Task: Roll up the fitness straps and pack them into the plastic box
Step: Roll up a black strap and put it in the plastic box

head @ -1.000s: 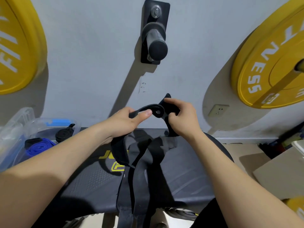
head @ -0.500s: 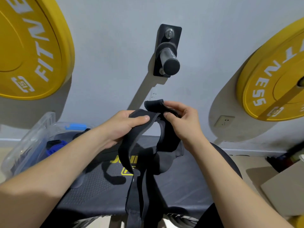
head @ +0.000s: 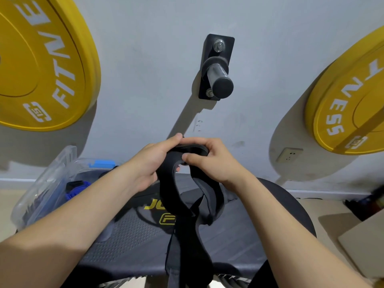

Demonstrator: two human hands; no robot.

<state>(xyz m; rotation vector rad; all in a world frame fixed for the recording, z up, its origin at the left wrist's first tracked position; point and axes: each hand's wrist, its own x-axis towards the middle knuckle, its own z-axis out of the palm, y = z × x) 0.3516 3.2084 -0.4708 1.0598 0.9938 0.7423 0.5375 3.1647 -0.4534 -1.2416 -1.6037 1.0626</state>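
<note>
A black fitness strap [head: 176, 196] hangs in front of me over a dark padded bench [head: 133, 242]. Its top end is curled into a small loop held between both hands. My left hand [head: 153, 163] grips the loop from the left, fingers over the top. My right hand [head: 209, 161] pinches it from the right, thumb on the near side. The long tails drop past the bench's front edge. The clear plastic box [head: 41, 190] stands open at the left on the bench, with a blue strap [head: 76, 190] and dark items inside.
Two yellow weight plates [head: 41, 65] [head: 349, 104] hang on the grey wall, with a black wall peg [head: 218, 75] between them. A wall socket [head: 288, 154] sits low right. Cardboard pieces [head: 363, 242] lie on the floor at the right.
Both hands have come closer together and the strap's top end is now curled into a tighter loop. The view has shifted so more of the left plate and the box shows.
</note>
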